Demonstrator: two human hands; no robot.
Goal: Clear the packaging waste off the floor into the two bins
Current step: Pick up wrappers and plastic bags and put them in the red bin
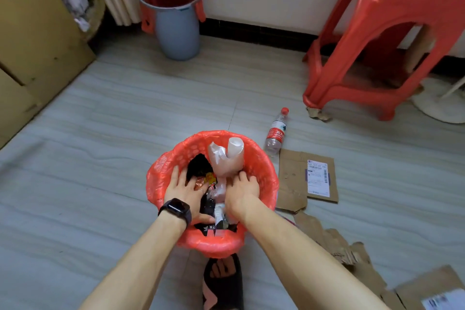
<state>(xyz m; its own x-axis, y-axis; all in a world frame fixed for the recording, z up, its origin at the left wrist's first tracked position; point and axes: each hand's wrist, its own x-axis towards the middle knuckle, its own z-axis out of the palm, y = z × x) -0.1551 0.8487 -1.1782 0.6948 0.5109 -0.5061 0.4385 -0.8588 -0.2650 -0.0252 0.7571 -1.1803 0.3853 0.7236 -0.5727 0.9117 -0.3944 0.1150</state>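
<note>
Both my hands are down in the near bin. My left hand lies flat, fingers spread, pressing on the wrappers. My right hand bends over the foot of a pale bag that sticks up; whether it grips or only pushes, I cannot tell.

What is left lies to my right, so the right hand is nearer. The bottle is just past the rim, lengthwise away from me, cap far. Cardboard lies beside the bin, with torn scraps closer to me. The far bin stands by the wall, well apart, and nothing blocks the reach.
</note>
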